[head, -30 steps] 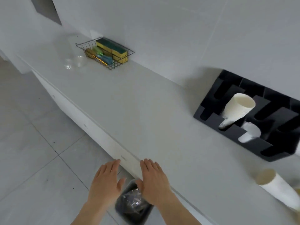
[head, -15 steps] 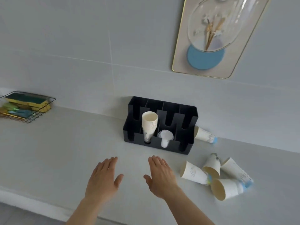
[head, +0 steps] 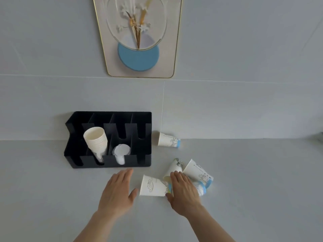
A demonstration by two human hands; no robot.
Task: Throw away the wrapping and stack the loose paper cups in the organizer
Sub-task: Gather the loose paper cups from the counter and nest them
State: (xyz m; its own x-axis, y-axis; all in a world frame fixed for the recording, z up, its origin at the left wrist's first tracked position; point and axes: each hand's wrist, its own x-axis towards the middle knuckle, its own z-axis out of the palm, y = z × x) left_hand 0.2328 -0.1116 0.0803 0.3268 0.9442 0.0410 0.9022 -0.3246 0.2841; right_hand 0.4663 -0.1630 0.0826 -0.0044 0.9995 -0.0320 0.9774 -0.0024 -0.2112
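Observation:
A black organizer (head: 142,160) stands on the counter against the wall. It holds a leaning stack of paper cups (head: 96,141) and some clear lids (head: 121,151). Several loose printed cups lie on their sides to its right: one near the wall (head: 168,140), one nearest me (head: 153,186), two more (head: 174,167) (head: 197,170) behind it. My right hand (head: 183,191) lies flat over the cluster, fingers spread, touching the nearest cup's base and hiding a further cup. My left hand (head: 117,191) hovers open just left of that cup. No wrapping is visible.
The grey counter (head: 253,180) runs left and right under both hands. A gold-framed flower picture (head: 139,37) hangs on the tiled wall above the organizer. A dark edge of something shows at the far right (head: 320,137).
My view swung from the bin on the floor up to the counter. Both hands moved right and forward; the right hand now rests over the loose cups.

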